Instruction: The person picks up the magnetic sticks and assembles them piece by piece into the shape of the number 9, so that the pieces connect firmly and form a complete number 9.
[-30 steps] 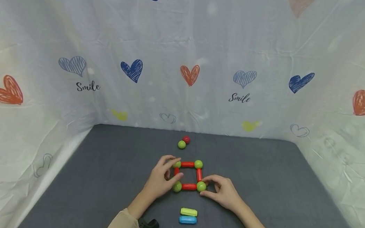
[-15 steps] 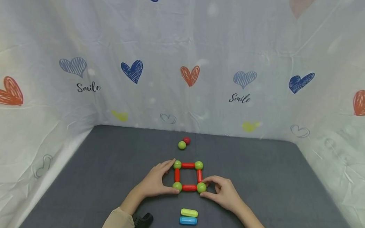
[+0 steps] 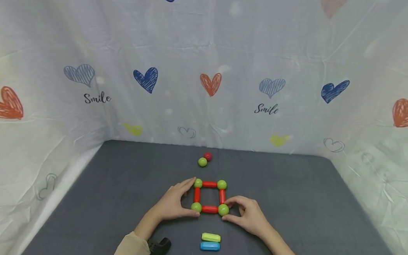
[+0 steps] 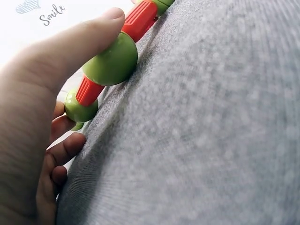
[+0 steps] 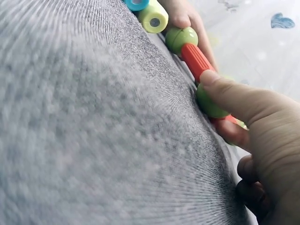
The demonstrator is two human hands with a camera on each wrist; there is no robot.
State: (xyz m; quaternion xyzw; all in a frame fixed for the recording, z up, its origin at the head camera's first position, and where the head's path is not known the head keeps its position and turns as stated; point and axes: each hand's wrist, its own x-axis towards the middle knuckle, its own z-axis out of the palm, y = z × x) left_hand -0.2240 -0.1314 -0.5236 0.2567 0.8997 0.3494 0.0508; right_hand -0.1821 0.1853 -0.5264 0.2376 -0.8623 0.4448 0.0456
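A square of red rods [image 3: 210, 209] joined at the corners by green balls [image 3: 222, 185] lies flat on the dark grey cloth; it looks like a magnetic building set. My left hand [image 3: 171, 203] spans its left side, thumb at the near-left ball [image 3: 196, 208] and fingertips at the far-left ball [image 3: 198, 183]. In the left wrist view the thumb rests against the near ball [image 4: 112, 61]. With thumb and index finger my right hand [image 3: 248, 215] pinches the near-right ball [image 3: 223, 209]. The right wrist view shows that ball [image 5: 211, 103] partly covered by the thumb.
Loose yellow-green [image 3: 211, 237] and blue [image 3: 209, 246] rods lie side by side in front of the square. Beyond it sit a loose green ball [image 3: 202, 162] and a red ball [image 3: 207, 156]. A white curtain [image 3: 234, 55] printed with hearts surrounds the table.
My left hand has drawn back toward the left; its thumb has gone from above the square's inside to the near-left ball. My right hand keeps its place at the near-right ball.
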